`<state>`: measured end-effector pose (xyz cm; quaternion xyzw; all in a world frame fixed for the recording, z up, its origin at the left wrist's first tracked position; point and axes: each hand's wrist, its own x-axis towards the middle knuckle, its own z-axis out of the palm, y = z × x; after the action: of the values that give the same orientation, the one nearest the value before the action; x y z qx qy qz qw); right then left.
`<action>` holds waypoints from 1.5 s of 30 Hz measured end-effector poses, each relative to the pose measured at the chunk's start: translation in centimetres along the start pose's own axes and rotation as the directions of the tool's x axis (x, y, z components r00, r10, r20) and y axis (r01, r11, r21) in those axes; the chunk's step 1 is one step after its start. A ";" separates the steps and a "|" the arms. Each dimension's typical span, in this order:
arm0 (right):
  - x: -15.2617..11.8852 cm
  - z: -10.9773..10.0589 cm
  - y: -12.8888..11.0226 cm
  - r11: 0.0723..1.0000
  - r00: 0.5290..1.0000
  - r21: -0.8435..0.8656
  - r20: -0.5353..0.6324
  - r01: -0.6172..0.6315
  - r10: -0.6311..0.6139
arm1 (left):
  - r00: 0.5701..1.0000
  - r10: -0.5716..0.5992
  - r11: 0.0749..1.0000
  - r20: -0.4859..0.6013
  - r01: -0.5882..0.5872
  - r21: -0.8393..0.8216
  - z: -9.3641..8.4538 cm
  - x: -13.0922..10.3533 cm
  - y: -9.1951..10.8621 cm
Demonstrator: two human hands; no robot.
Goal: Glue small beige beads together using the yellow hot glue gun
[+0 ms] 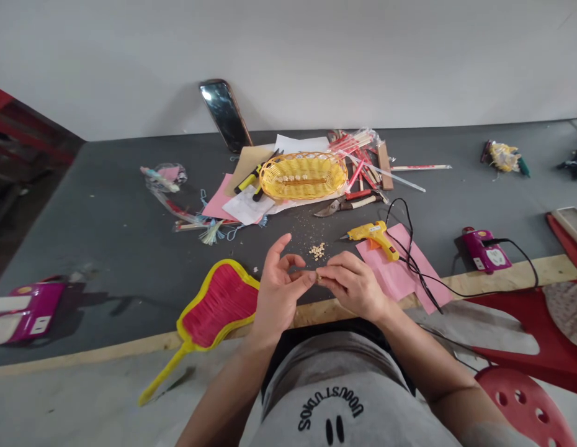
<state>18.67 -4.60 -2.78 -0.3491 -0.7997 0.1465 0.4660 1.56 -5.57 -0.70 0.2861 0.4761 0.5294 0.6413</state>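
My left hand [283, 285] and my right hand [351, 282] meet fingertip to fingertip above the table's front edge. Between them is a tiny tan piece [319, 279], mostly covered by the fingers; its kind is too small to make out. My right thumb and fingers pinch it, while my left thumb and a bent finger close on its other side, with the left index finger raised. Just beyond lies a small pile of pale cut bits [317, 251]. A yellow glue gun [373, 236] rests to the right, partly over pink paper [393, 273]. Left of my hands is a red fan-shaped piece with a yellow rim [218, 304].
Farther back sit a yellow woven basket [303, 177], pruning shears [348, 203], red and white sticks [363, 164] and a propped phone [226, 115]. Black cord [421, 282] trails along the right front. Purple power boxes [486, 250] stand at either side. The fan's handle overhangs the edge.
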 end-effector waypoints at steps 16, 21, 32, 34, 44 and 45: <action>-0.2 -0.5 0.0 0.978 0.987 0.151 -0.035 -0.147 0.154 | 0.996 -0.005 0.995 0.088 -0.004 0.104 -0.2 -0.6 0.4; 0.0 -1.0 0.2 0.994 0.995 0.075 0.059 -0.083 0.079 | 0.994 0.039 0.969 0.099 -0.062 0.238 -0.3 -0.2 0.5; 7.7 -4.8 3.5 0.990 0.964 -0.093 0.234 -0.110 0.129 | 0.867 0.477 0.688 0.148 -0.472 0.550 -1.3 3.8 0.5; 10.5 -4.7 5.6 0.981 0.961 -0.110 0.208 -0.162 0.182 | 0.812 0.568 0.616 0.136 -0.529 0.584 -1.8 4.9 0.3; 19.5 1.6 13.4 0.795 0.741 -0.536 0.404 -0.283 0.537 | 0.650 0.728 0.330 0.218 -0.610 0.720 -3.9 7.5 -1.6; 19.7 2.2 14.0 0.790 0.731 -0.549 0.415 -0.273 0.541 | 0.617 0.749 0.272 0.241 -0.618 0.738 -4.1 7.6 -1.8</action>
<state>16.37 19.22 0.90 -0.5614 -0.8100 0.1520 0.0749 -1.59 0.64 -6.14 0.6619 0.5283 0.5173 0.1231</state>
